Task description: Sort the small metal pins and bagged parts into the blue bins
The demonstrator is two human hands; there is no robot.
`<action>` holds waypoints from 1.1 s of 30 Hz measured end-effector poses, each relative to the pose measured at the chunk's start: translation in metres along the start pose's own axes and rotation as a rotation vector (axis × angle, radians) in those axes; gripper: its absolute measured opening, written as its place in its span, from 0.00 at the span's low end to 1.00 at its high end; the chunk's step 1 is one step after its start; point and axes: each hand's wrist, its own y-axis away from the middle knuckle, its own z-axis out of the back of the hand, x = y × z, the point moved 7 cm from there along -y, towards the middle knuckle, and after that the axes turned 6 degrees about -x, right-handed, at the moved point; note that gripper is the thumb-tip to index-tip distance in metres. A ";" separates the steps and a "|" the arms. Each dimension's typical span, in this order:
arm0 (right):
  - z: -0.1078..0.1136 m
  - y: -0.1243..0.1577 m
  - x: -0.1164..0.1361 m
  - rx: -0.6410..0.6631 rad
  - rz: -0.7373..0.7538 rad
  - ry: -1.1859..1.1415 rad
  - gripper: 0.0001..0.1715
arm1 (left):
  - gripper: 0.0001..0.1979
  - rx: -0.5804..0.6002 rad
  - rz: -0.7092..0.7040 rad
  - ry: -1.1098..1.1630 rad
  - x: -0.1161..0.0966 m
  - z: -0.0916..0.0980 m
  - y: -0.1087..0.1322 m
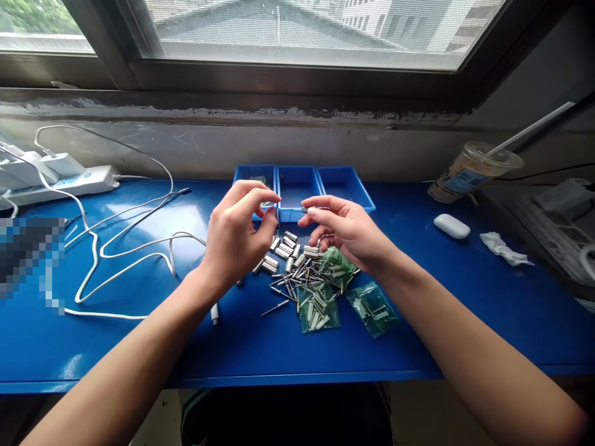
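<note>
My left hand [244,226] is raised over the left side of a pile of small metal parts, thumb and index finger curled close together. A thin dark sliver shows by those fingertips, too small to name. Facing it, my right hand [346,226] pinches a short metal spacer [305,210] between thumb and fingers. Below both hands lie loose silvery metal spacers [282,251] and thin blind rivets [280,306]. Green plastic bags with spacers in them, one [319,310] in front and another [373,310] to its right, lie on the blue table. My left hand partly covers the pile.
Behind my hands stands a blue three-compartment tray [346,186]; its left compartment holds a greenish bag. White cables [95,248] and a power strip [88,183] spread leftward. To the right are a drink cup [465,176] with a straw, a white case [452,227] and crumpled tissue [504,249].
</note>
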 end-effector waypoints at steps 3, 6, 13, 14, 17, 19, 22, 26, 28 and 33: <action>0.009 -0.011 0.019 -0.070 0.178 0.192 0.22 | 0.08 0.030 0.061 -0.010 0.007 -0.002 0.000; 0.012 -0.032 0.052 -0.212 0.463 0.581 0.16 | 0.08 0.059 0.100 -0.010 0.012 -0.004 0.000; -0.011 -0.111 0.061 -0.250 0.408 1.321 0.16 | 0.08 0.081 0.125 0.025 0.016 -0.009 0.001; -0.015 -0.118 0.058 -0.246 0.400 1.380 0.15 | 0.07 0.086 0.123 0.029 0.017 -0.010 0.002; -0.022 -0.132 0.047 -0.221 0.377 1.500 0.10 | 0.07 0.106 0.118 0.041 0.016 -0.015 0.004; -0.024 -0.137 0.040 -0.209 0.358 1.532 0.08 | 0.07 0.116 0.119 0.046 0.016 -0.016 0.005; -0.025 -0.141 0.034 -0.206 0.342 1.551 0.07 | 0.07 0.123 0.125 0.051 0.016 -0.016 0.005; -0.023 -0.143 0.030 -0.190 0.334 1.565 0.07 | 0.07 0.122 0.122 0.060 0.014 -0.014 0.004; -0.023 -0.143 0.029 -0.178 0.340 1.575 0.08 | 0.07 0.121 0.108 0.066 0.013 -0.014 0.004; -0.024 -0.144 0.031 -0.175 0.367 1.625 0.12 | 0.06 0.134 0.091 0.073 0.010 -0.015 0.004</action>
